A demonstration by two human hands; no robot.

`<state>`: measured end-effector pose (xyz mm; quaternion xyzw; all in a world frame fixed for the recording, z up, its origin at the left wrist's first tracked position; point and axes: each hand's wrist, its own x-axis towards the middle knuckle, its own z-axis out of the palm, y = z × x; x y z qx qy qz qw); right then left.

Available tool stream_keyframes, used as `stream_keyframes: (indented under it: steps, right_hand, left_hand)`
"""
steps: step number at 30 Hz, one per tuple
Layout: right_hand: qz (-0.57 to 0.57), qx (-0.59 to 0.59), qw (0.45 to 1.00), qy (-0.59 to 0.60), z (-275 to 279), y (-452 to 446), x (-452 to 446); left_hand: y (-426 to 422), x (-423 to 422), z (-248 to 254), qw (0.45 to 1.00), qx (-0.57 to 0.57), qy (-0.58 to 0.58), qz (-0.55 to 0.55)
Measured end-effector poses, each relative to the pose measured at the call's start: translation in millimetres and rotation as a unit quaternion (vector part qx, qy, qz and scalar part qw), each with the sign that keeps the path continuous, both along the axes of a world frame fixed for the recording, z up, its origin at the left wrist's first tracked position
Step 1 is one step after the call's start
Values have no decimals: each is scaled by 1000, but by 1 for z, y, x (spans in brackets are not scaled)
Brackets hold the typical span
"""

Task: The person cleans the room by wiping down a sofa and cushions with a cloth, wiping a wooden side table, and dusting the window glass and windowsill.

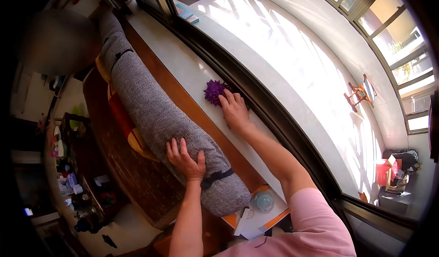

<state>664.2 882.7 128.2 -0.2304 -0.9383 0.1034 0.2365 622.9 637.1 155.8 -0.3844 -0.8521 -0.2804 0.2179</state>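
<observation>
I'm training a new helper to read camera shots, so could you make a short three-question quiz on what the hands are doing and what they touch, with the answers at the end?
1. Multiple choice: what colour is the spiky ball at the fingers of the right hand?
A) green
B) orange
C) purple

2. True or false: the left hand rests on the gray roll.

3. Fill in the missing word: beside the left hand, a ____ strap goes across the gray roll.

Key: 1. C; 2. true; 3. black.
</observation>
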Motion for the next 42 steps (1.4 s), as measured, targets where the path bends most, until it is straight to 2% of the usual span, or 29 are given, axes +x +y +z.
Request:
stream_keyframes:
  steps: [2,4,7,12,14,16,18,21,24,26,33,35,37,39,41,42]
  right_hand:
    - [-7,25,1000,13,0,-3,-37]
    - [9,8,1000,20,1,-14,-26]
    - [59,-19,998,-3,8,-36,54]
    - [45,-80,993,-75,37,-54,204]
    - [-37,-213,976,-24,52,-53,224]
    - [-80,-131,985,83,79,-40,204]
    - [-69,42,989,123,95,-16,175]
    - [-67,135,988,-27,66,0,174]
    - [-130,110,984,-46,56,-25,232]
    - [-171,88,976,-106,58,-44,285]
    - [-286,85,935,-189,74,-110,471]
    - [-287,111,933,-185,76,-114,481]
    - [-367,21,909,-197,62,-113,455]
    - [-387,48,913,-117,53,-113,435]
    - [-371,100,923,-33,54,-118,440]
    - [-340,78,937,-2,55,-121,452]
  left_hand:
    - [0,2,-1,1000,5,-6,-1]
    - [0,2,0,1000,9,-11,5]
    - [0,0,-2,1000,2,0,9]
    - [3,-1,3,1000,5,24,-2]
    - [3,-2,-1,999,12,32,2]
    - [2,-2,-3,999,12,39,-1]
    - [3,-3,-4,999,23,41,-7]
    - [0,-8,-10,998,27,50,-16]
    - [2,-11,-12,997,27,69,-16]
    - [1,-12,-11,996,29,80,-18]
    - [4,-15,-12,991,32,127,-8]
    - [4,-20,-17,992,9,126,5]
    - [2,-22,-16,991,-18,130,8]
    - [3,-22,-10,984,-141,80,74]
    - [-1,-26,4,980,-191,7,63]
    - [-7,-30,14,983,-184,-13,18]
